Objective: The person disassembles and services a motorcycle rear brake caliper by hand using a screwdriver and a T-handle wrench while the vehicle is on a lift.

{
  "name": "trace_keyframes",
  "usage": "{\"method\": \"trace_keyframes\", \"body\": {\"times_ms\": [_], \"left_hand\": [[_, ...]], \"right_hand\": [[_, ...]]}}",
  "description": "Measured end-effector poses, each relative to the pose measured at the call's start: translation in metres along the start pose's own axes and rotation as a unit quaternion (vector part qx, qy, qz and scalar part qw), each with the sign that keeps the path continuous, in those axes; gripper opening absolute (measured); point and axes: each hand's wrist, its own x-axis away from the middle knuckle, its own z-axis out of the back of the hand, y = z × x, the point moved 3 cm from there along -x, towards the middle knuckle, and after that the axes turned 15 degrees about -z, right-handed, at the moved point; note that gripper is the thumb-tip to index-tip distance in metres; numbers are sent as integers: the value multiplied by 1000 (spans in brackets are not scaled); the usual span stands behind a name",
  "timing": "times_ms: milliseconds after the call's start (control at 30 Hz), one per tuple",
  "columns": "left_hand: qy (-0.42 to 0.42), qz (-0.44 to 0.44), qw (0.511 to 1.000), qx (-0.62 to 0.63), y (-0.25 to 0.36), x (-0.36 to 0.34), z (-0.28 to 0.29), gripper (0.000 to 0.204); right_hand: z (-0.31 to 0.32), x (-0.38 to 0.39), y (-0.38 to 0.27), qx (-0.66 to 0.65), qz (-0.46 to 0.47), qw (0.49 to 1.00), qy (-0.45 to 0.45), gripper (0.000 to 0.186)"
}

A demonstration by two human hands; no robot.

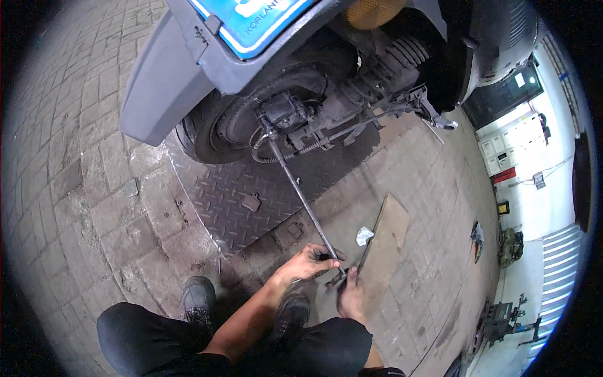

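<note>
A long metal T-handle wrench (300, 196) slants from the scooter's rear wheel down to my hands. Its far end meets the brake caliper (284, 114) beside the dark tyre (202, 135). Near the wrench's lower end, my left hand (308, 262) has its thumb and fingers closed around the shaft. My right hand (352, 298) grips the handle end just below, thumb up; part of its fingers is hidden. The caliper's hose curves around the wrench's upper tip.
Under the wheel lies a dark diamond-plate metal sheet (217, 204) with a small brake pad-like piece (251, 202) on it. A flat board (385, 242) and a crumpled silver wrapper (364, 236) rest on the paving. The grey mudguard (164, 81) overhangs the wheel.
</note>
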Motion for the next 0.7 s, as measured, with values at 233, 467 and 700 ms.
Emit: {"method": "trace_keyframes", "body": {"times_ms": [233, 467, 700], "left_hand": [[14, 4, 996, -83, -12, 0, 1, 31], [-21, -25, 997, -68, -3, 1, -4, 32], [6, -23, 998, -51, 1, -2, -8, 33]], "right_hand": [[9, 45, -42, 95, 422, 894, 121, 47], [8, 20, -17, -204, -3, 961, -187, 48], [19, 56, -53, 138, 437, 877, 146, 44]]}}
